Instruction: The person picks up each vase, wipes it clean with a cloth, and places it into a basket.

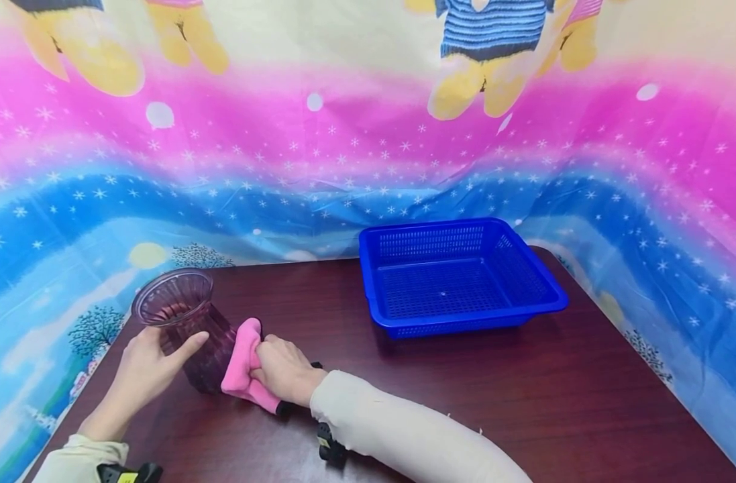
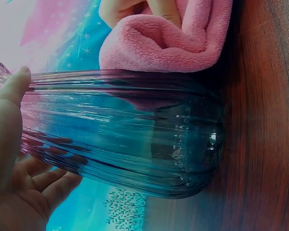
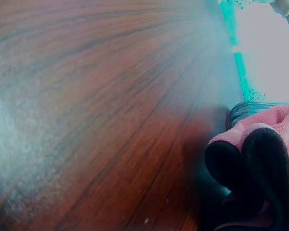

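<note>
A purple-tinted ribbed glass vase [image 1: 207,362] with a flared rim is at the left of the table. My left hand [image 1: 143,372] grips it below the rim, thumb on the near side and fingers around the other. In my right hand [image 1: 288,367] is a bunched pink cloth [image 1: 243,362] with black edging, pressed against the vase's right side. The left wrist view shows the folded cloth [image 2: 159,48] touching the glass vase [image 2: 125,130] along its length. In the right wrist view, the cloth's black edge [image 3: 265,159] hangs in loops and hides most of the vase.
A blue plastic basket [image 1: 464,320] with perforated sides stands at the back right of the dark wooden table [image 1: 500,389]. Behind the table hangs a patterned curtain [image 1: 343,147] in pink and blue, which also runs along both sides.
</note>
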Demonstrator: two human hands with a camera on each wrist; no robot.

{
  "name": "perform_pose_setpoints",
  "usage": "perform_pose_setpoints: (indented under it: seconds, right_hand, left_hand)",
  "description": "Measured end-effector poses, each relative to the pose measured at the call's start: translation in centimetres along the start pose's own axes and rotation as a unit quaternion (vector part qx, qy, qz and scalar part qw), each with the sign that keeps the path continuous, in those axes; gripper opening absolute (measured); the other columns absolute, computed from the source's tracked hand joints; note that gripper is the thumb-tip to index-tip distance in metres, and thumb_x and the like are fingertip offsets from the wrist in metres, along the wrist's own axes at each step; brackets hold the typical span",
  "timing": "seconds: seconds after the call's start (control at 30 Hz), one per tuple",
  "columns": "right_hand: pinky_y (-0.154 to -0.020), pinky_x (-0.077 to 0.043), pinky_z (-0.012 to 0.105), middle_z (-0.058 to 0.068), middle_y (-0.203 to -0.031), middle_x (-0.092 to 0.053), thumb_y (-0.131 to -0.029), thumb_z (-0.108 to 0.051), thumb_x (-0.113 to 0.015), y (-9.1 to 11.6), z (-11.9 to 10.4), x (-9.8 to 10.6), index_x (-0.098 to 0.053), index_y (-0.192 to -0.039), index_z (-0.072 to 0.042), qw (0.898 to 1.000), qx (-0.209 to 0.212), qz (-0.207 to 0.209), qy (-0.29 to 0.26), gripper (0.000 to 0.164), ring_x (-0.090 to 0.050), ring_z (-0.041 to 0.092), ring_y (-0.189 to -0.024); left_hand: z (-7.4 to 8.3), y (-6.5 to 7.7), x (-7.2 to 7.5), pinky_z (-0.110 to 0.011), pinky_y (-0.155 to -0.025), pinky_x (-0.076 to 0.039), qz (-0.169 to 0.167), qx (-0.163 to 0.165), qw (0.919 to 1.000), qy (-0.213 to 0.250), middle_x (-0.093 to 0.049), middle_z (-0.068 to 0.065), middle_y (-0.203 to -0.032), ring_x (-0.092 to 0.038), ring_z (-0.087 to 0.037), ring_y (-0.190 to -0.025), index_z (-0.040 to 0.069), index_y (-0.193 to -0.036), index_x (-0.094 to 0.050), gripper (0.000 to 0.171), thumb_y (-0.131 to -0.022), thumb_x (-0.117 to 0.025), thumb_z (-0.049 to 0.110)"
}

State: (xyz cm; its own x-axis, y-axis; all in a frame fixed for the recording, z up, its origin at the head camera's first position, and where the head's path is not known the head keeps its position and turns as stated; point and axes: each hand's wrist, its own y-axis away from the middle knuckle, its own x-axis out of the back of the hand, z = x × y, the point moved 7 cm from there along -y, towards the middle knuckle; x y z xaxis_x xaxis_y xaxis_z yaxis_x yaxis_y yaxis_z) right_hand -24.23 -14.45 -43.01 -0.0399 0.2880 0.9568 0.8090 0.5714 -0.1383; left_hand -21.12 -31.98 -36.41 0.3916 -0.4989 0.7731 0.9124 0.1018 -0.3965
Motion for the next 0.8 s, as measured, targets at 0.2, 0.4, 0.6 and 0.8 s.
perform_pose_setpoints:
  seconds: [0.2,0.4,0.6,0.8]
  right_hand:
    - [-0.053,-0.038,0.018,-0.006,-0.073,-0.052,-0.087,-0.035,-0.068,0.1,-0.3,0.8,-0.054,-0.061,-0.021,1.000,0.003,0.017,-0.012,0.033,-0.050,0.007,-0.066]
    - [-0.050,-0.035,0.016,-0.006,-0.071,-0.051,-0.087,-0.034,-0.068,0.2,-0.7,1.6,-0.051,-0.057,-0.021,0.999,0.016,0.037,-0.026,0.037,-0.049,0.006,-0.065]
    - [-0.051,-0.034,0.014,-0.006,-0.071,-0.050,-0.088,-0.034,-0.068,0.2,-0.9,2.3,-0.048,-0.058,-0.020,0.997,0.014,0.046,-0.054,0.039,-0.046,0.005,-0.065]
    - [-0.053,-0.034,0.013,-0.007,-0.073,-0.049,-0.089,-0.036,-0.068,0.2,-1.1,3.0,-0.052,-0.066,-0.020,0.996,0.006,0.055,-0.076,0.032,-0.045,0.004,-0.066]
  left_hand:
    - [-0.1,0.0,0.0,-0.047,-0.067,-0.048,-0.003,0.003,1.0000,0.001,-0.071,-0.027,-0.096,-0.066,-0.040,-0.084,0.001,-0.111,-0.062,0.048,-0.085,-0.070,0.041]
    - [-0.1,0.0,0.0,-0.039,-0.062,-0.046,-0.004,0.005,1.0000,-0.003,-0.072,-0.024,-0.089,-0.063,-0.028,-0.074,0.002,-0.107,-0.063,0.047,-0.084,-0.070,0.042]
    - [0.1,0.0,0.0,-0.039,-0.061,-0.045,0.000,0.001,1.0000,-0.002,-0.072,-0.021,-0.086,-0.061,-0.025,-0.072,0.003,-0.107,-0.064,0.046,-0.084,-0.070,0.042]
    - [0.1,0.0,0.0,-0.037,-0.061,-0.043,-0.002,0.000,1.0000,-0.001,-0.072,-0.020,-0.084,-0.056,-0.020,-0.069,0.003,-0.107,-0.064,0.046,-0.084,-0.070,0.042]
